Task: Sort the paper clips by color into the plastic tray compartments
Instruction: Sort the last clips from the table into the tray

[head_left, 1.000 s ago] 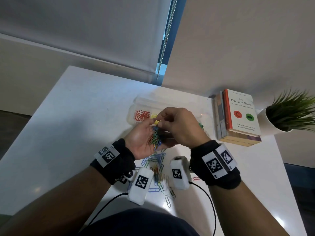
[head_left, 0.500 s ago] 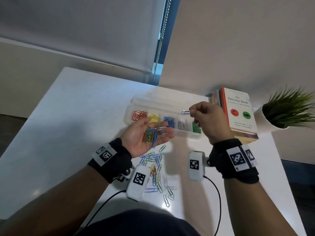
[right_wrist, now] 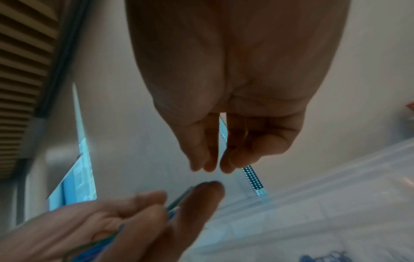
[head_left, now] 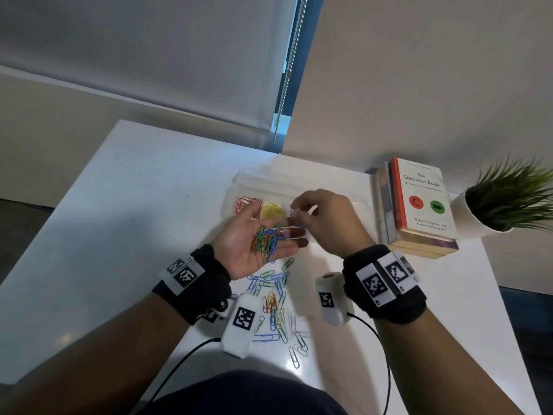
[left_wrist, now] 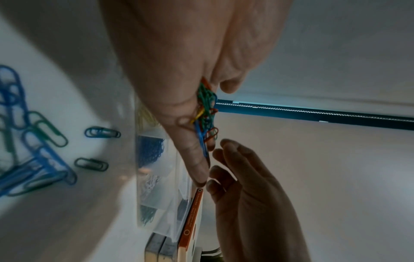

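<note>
My left hand [head_left: 278,226] lies palm up in front of the tray, fingers fairly straight, carrying a bunch of mixed-colour paper clips [head_left: 267,241] [left_wrist: 207,113]. The clear plastic tray [head_left: 239,182] holds red clips [head_left: 246,203] and yellow clips [head_left: 272,211] at its left. The left wrist view shows blue clips [left_wrist: 150,150], white clips [left_wrist: 150,184] and green clips [left_wrist: 146,213] in further compartments. My right hand [head_left: 296,213] [right_wrist: 215,166] hovers over the tray's middle, just beyond the left fingertips, fingers relaxed and slightly apart, holding nothing I can see. Several loose clips [head_left: 275,298] lie on the table.
A stack of books [head_left: 419,205] lies right of the tray, and a potted plant [head_left: 508,202] stands further right. The white table [head_left: 134,220] ends at a wall behind the tray. Wrist camera cables [head_left: 386,354] trail at the near edge.
My right hand pinched a clip from the left palm, carried a blue one right over the tray, and has come back left towards the left fingertips; the blue clip is gone from its fingers.
</note>
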`<state>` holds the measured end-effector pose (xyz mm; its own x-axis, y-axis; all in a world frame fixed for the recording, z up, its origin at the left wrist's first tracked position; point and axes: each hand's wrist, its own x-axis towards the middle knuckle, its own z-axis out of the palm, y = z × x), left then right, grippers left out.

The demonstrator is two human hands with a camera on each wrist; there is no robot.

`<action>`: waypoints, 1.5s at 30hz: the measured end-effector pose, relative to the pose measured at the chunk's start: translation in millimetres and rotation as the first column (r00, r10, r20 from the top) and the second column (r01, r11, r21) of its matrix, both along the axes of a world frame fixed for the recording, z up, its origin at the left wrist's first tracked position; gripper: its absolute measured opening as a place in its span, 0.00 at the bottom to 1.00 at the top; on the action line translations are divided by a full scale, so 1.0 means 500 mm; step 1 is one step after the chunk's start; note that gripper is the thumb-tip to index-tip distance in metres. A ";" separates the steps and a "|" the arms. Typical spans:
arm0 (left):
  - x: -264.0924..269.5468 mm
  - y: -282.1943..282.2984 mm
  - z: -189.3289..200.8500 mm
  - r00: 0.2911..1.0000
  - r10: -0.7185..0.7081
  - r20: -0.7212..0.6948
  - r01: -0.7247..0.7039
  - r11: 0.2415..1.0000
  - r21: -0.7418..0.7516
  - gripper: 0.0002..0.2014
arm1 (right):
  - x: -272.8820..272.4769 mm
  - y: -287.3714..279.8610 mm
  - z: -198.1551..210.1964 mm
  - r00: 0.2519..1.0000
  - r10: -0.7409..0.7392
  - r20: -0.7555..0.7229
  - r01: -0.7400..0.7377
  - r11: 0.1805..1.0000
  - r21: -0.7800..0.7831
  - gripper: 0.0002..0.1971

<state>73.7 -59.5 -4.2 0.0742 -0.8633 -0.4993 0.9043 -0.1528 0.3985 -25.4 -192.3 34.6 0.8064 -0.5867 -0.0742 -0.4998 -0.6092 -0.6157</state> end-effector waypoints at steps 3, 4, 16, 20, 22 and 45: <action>-0.005 0.000 0.003 1.000 -0.019 0.011 0.019 1.000 0.001 0.34 | 0.004 0.016 -0.005 0.979 0.154 -0.135 -0.162 0.985 -0.053 0.08; -0.005 0.000 0.004 1.000 -0.015 0.017 0.015 1.000 0.009 0.35 | 0.005 0.017 -0.007 0.977 0.166 -0.133 -0.176 0.982 -0.062 0.08; -0.006 0.006 0.008 1.000 0.009 0.003 -0.008 1.000 -0.026 0.41 | 0.024 0.058 0.013 0.987 0.152 0.044 -0.156 0.980 0.122 0.06; -0.009 0.005 0.019 0.999 0.048 0.008 -0.048 0.999 0.010 0.38 | 0.043 0.077 0.013 0.934 0.301 -0.193 -0.311 0.950 -0.022 0.13; -0.009 0.005 0.021 0.998 0.050 0.026 -0.051 0.998 0.022 0.38 | 0.049 0.082 0.012 0.923 0.310 -0.230 -0.330 0.942 -0.057 0.12; -0.004 0.002 0.013 0.998 -0.031 0.051 0.029 0.999 0.033 0.44 | 0.030 0.051 0.022 0.958 0.260 -0.120 -0.243 0.960 0.140 0.03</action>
